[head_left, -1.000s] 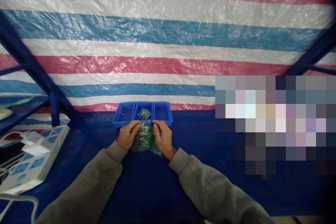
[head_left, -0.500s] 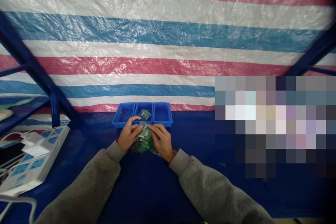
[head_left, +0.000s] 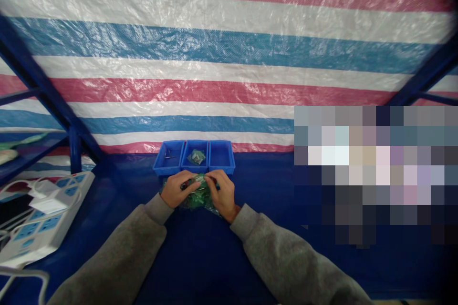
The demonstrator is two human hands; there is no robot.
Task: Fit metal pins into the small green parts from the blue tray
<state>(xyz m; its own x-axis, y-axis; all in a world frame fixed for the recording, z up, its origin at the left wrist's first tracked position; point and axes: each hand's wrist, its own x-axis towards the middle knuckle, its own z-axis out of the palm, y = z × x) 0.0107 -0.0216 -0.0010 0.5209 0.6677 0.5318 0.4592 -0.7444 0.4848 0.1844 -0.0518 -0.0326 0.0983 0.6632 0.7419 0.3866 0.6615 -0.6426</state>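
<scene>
Clear plastic bags with green contents [head_left: 196, 198] lie heaped on the blue table between my hands. My left hand [head_left: 177, 188] is closed at the heap's upper left, its thumb pressed on a small clear plastic bag [head_left: 199, 179]. A dark bit with some red shows under its fingers, too small to name. From the other side my right hand [head_left: 222, 193] pinches the same bag, fingertips curled in. Just behind stand three joined blue bins: the middle bin [head_left: 195, 168] holds a small greenish bag [head_left: 196, 156], the left bin [head_left: 166, 170] a few thin metal pieces.
The right bin [head_left: 222, 169] stands beyond my right hand. A white power strip [head_left: 67, 219] with a plugged-in adapter and cables lies on the left of the table. Blue frame posts [head_left: 75, 150] and a striped tarp [head_left: 229, 90] close off the back. The right side is pixelated.
My left index finger has drawn back from near the middle bin and curled in, and both hands have closed more tightly over the small bag. The bins have not moved.
</scene>
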